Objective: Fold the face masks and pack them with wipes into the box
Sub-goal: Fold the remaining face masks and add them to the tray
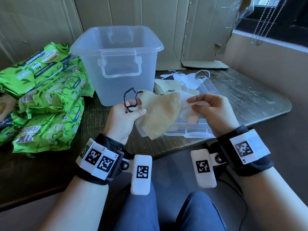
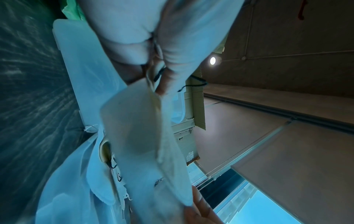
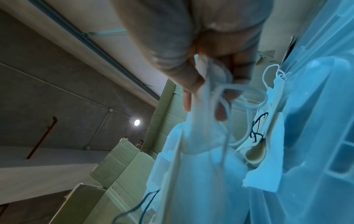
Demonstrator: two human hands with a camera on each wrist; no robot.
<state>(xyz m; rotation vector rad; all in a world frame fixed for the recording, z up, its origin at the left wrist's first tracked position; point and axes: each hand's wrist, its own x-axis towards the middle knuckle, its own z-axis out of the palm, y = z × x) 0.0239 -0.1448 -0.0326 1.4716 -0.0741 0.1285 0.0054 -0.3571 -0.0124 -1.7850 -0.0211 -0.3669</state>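
My left hand (image 1: 128, 110) pinches a beige face mask (image 1: 160, 112) at its left end, where black ear loops (image 1: 130, 100) stick up. My right hand (image 1: 205, 107) pinches a white face mask (image 1: 188, 104) by its end, just right of the beige one. Both masks hang above the table edge. In the left wrist view the beige mask (image 2: 141, 128) hangs from my fingers (image 2: 172, 68). In the right wrist view the white mask (image 3: 203, 136) and its loops hang from my fingers (image 3: 191, 78). The clear plastic box (image 1: 116, 64) stands open behind the hands. Green wipe packs (image 1: 46, 97) lie piled at the left.
A clear lid (image 1: 188, 130) lies flat under the hands with more beige and white masks (image 1: 183, 80) heaped on it. Cardboard sheets (image 1: 200, 30) lean against the back wall. The dark table's right edge (image 1: 273, 112) curves away near a low wall.
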